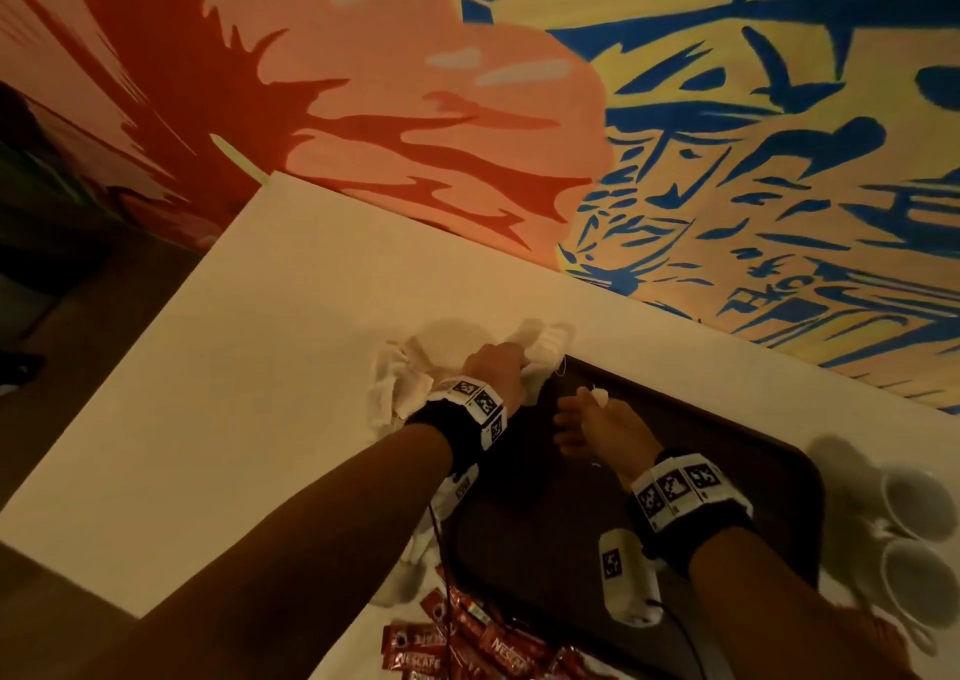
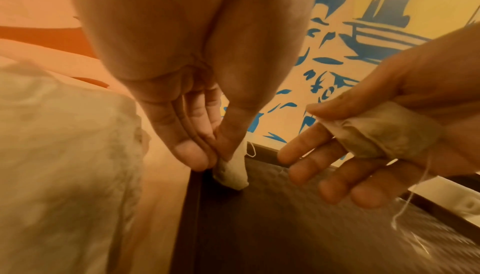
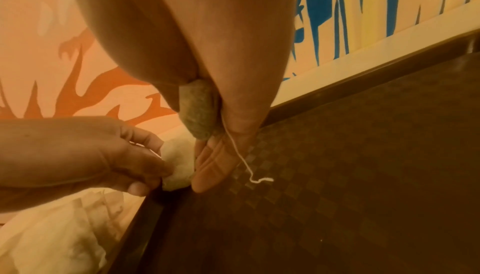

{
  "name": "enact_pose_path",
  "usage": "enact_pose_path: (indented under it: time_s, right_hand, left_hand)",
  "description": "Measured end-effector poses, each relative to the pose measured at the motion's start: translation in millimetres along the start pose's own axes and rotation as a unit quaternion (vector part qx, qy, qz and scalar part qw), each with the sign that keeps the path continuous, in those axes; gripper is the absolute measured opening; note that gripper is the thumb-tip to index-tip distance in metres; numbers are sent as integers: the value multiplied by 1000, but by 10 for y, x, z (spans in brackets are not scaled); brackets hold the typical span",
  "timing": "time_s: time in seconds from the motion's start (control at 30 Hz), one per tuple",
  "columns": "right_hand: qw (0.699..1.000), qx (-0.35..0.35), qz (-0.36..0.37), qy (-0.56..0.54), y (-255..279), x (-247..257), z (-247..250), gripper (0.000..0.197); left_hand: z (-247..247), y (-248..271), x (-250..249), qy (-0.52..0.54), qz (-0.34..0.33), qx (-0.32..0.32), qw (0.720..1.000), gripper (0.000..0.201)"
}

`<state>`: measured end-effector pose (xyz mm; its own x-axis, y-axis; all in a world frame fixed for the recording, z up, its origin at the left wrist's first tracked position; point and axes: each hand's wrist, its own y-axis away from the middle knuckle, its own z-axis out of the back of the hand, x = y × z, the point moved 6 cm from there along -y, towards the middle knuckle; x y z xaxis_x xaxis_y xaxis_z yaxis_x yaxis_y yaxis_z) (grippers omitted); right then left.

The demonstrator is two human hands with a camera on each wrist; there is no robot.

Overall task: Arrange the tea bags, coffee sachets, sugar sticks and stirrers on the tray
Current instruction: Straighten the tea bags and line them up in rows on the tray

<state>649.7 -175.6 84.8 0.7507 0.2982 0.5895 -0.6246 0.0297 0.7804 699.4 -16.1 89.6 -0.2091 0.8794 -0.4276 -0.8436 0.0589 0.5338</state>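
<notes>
A dark tray lies on the white table. My left hand reaches to its far left corner and pinches a white tea bag between thumb and fingertips, the bag's lower end touching the tray floor at the rim. My right hand hovers over the tray beside it. Its thumb pins a second tea bag against the straight fingers, and the bag's string dangles down. Both bags also show in the left wrist view, the right one by the thumb.
A loose pile of white tea bags sits on the table left of the tray's corner. Red coffee sachets lie near the front edge. Two white cups stand right of the tray. A painted wall runs close behind the table.
</notes>
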Motion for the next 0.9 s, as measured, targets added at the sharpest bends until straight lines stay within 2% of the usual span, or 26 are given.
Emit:
enact_pose_path:
  time_s: [0.2,0.33,0.4,0.5,0.6,0.8,0.9]
  right_hand:
    - [996,-68,1,-66,-203,65,-34,38]
    - [995,-55,-5,-83,-276,125,-82,36]
    - [995,-45,-8,-93,-287,139,-113,36]
    - [995,-45,-8,-90,-296,160,-143,43]
    - [995,-37,-7,-89,-313,197,-194,46]
    - [995,-17,-17,-101,-347,231,-240,42]
    - [991,-33,-25,-125,-394,184,-229,34]
  left_hand:
    - [17,-27,-49,-29,-10,-29,999,26]
    - [100,39,-96,-14,-45,-91,995,24]
    - [46,83,-122,-27,-75,-86,993,17]
    - [-119,138,-127,-73,-96,-49,992,19]
    - [-174,134,-79,-94,-87,-41,991,22]
    - [-119,115,-60,-60,-72,-56,994,28]
    - [-82,96,-51,-51,-58,-60,995,27]
